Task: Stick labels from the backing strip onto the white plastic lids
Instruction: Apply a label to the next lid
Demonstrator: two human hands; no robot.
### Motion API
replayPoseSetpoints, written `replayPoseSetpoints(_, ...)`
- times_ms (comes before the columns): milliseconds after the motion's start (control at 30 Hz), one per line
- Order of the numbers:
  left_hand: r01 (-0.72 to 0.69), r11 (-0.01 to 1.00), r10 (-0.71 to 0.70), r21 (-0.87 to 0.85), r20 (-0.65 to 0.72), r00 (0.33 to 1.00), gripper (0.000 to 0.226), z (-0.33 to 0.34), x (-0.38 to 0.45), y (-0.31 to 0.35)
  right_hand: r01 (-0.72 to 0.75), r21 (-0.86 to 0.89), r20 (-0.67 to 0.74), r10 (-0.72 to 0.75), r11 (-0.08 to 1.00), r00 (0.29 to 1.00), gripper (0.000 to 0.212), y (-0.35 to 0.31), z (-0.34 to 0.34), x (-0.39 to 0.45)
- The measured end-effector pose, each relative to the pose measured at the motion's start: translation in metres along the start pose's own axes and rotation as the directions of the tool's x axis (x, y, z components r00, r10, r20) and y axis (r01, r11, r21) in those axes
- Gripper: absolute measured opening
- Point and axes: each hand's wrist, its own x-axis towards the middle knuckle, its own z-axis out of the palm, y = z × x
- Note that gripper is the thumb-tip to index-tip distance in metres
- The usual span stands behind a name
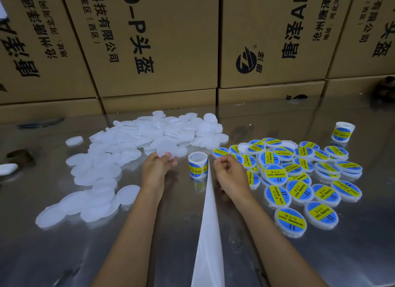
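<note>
Head view. The left hand (159,166), at centre frame, pinches a bare white plastic lid (165,151) by its near edge, fingers curled round the rim, the lid held just above the near margin of the heap of unlabelled lids (119,156) that spreads across the left and centre. The right hand (228,169), just right of centre, has its fingers curled inward; whether a label sits between thumb and fingertips cannot be told, as the palm side is turned away. Between the two hands stands the label roll (198,165), upright, with blue and yellow labels reading "SOLDERING PASTE". The spent backing strip (210,233) runs from the roll down to the lower edge of the frame. Finished labelled lids (299,180) lie in a loose overlapping pile at right; a second label roll (343,131) stands beyond them at upper right.

Judgement: the step in hand is to label the held lid. To do it well, present the lid flat side up, centre the label inside the rim, lay one edge first, and press outward so no air is trapped; hold the lid only by its rim.

Surface: a reflective metal table (64,254), glare-prone. Stacked cardboard cartons (149,41) with printed Chinese text wall off the far side.
</note>
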Motion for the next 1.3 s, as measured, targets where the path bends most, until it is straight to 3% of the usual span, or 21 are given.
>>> replayPoseSetpoints(133,0.032,0.999,-0.032,0.005,0.09,0.995,0.008,-0.003,-0.025,0.009,0.04,0.036,0.017,-0.041,0.999,0.999,0.008,0.0,-0.001,-0.001)
replayPoseSetpoints(333,0.149,0.986,-0.164,0.076,0.252,0.954,0.025,0.012,-0.052,0.015,0.052,0.059,0.181,-0.062,0.997,0.981,0.044,0.002,0.002,0.003)
replayPoseSetpoints(467,0.109,0.988,-0.126,0.112,0.154,0.98,0.028,0.024,-0.049,0.01,0.031,0.075,0.189,-0.045,0.997,0.981,0.043,0.006,0.002,0.007)
replayPoseSetpoints(667,0.063,0.998,-0.064,0.018,0.067,0.996,0.01,0.022,-0.039,0.006,0.052,0.067,0.17,-0.063,0.996,0.983,0.037,0.011,0.004,0.011)
replayPoseSetpoints(833,0.096,0.995,-0.094,-0.018,0.084,0.992,0.007,0.025,-0.038,0.0,0.124,-0.059,0.177,-0.111,0.991,0.978,0.048,0.011,0.009,0.009)
replayPoseSetpoints(1133,0.135,0.991,-0.134,-0.001,0.119,0.984,0.007,0.028,-0.036,-0.007,0.141,-0.051,0.167,-0.13,0.989,0.977,0.051,0.011,0.008,0.004)
replayPoseSetpoints(1300,0.119,0.993,-0.12,0.016,0.12,0.986,0.01,0.032,-0.035,-0.01,0.11,0.0,0.134,-0.109,0.994,0.985,0.039,0.012,0.007,0.002)
